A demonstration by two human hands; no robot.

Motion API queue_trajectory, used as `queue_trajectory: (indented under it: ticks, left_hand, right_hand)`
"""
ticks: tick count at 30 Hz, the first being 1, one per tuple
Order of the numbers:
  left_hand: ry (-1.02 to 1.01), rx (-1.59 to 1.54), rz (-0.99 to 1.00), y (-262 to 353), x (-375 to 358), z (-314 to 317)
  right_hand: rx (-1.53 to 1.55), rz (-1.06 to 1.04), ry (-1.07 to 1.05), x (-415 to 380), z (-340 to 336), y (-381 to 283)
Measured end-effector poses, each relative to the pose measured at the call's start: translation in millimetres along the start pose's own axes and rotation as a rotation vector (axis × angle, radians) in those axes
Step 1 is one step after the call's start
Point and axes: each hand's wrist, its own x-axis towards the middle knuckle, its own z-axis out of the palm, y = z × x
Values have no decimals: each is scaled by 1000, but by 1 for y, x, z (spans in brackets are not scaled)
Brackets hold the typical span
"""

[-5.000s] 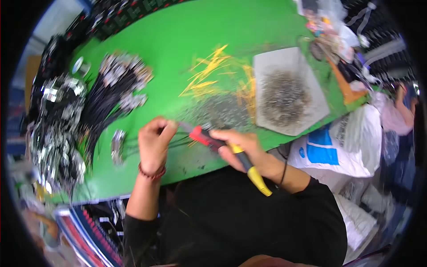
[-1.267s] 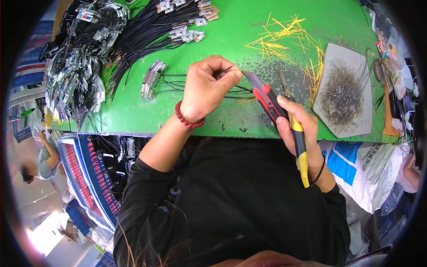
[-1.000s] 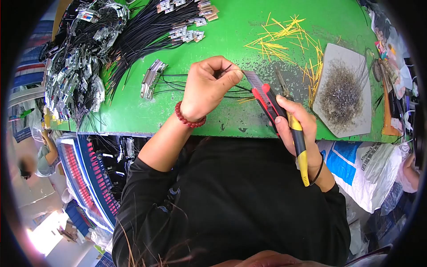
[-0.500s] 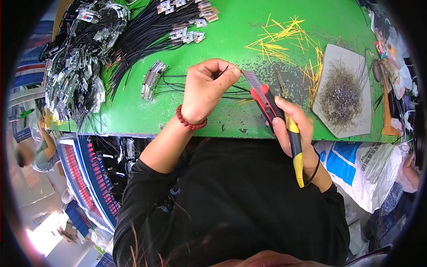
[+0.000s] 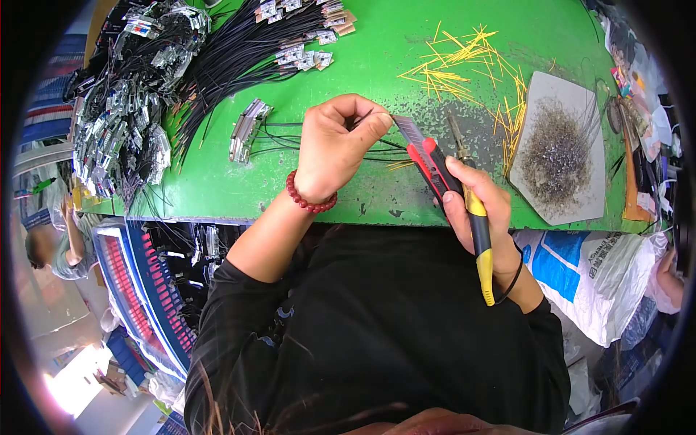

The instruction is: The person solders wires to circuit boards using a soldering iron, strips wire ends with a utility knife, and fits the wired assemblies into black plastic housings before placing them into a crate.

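My left hand pinches the end of a thin black wire between thumb and fingers. That wire is one of several running left to a silver metal part on the green table. My right hand is closed round a red and black utility knife and also a yellow and black soldering-iron-like tool. The knife's blade tip is right at my left fingertips. The metal shaft of the second tool points up and away over the table.
On the green table lie black wire bundles, a heap of silver parts, yellow sticks and a grey board with dark debris. A white bag hangs lower right. Another person is far left.
Both hands have shifted very slightly, still with the blade tip at my left fingertips. The other person's arm at the far left has moved a little.
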Motion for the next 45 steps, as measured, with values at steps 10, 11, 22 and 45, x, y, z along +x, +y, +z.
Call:
queue_trajectory:
  ticks: [10, 11, 22, 45]
  left_hand:
    - [7, 26, 1, 3, 0, -1]
    - [7, 26, 3, 3, 0, -1]
    - [3, 67, -7, 1, 2, -2]
    - [-49, -24, 34, 1, -2, 2]
  right_hand:
    - [-5, 13, -8, 2, -1, -1]
    - [-23, 7, -16, 2, -1, -1]
    - [-47, -15, -11, 4, -1, -1]
    - [103, 61, 35, 0, 3, 3]
